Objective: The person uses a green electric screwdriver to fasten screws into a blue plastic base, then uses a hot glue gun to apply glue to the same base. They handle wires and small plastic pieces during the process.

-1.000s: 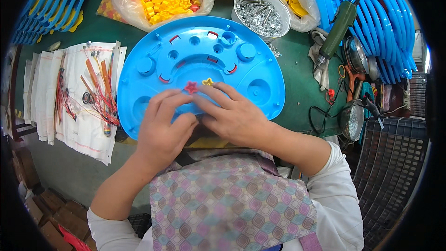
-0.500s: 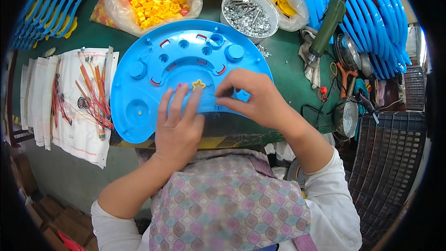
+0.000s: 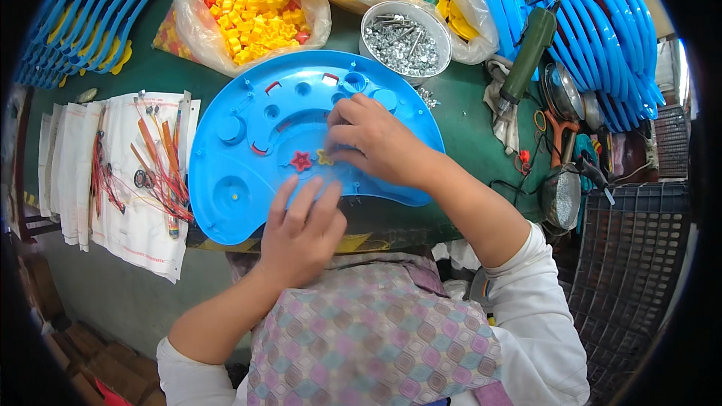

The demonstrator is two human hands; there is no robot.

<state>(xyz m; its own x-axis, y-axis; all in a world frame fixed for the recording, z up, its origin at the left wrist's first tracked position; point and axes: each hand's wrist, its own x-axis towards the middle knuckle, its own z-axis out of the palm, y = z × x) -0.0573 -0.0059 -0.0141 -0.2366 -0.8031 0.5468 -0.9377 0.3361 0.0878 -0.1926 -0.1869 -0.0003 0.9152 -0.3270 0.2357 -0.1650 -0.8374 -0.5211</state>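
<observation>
The big curved blue plastic panel (image 3: 248, 150) lies flat on the green desk (image 3: 466, 120), at its near edge. The left hand (image 3: 301, 229) rests open on the panel's near rim, its grip empty. The right hand (image 3: 372, 139) pinches at a small yellow star-shaped piece (image 3: 325, 157) (a red star (image 3: 301, 161) sits just beside it), fingers curled closed.

the blue plastic panel (image 3: 248, 150) lies flat on the green tabletop, a curved half-round shape with round sockets, small slots and raised pegs on its upturned face (its near edge overhangs the table toward the person). a red star piece (image 3: 301, 161) and a yellow star piece (image 3: 324, 157) sit side by side near its middle.
</observation>
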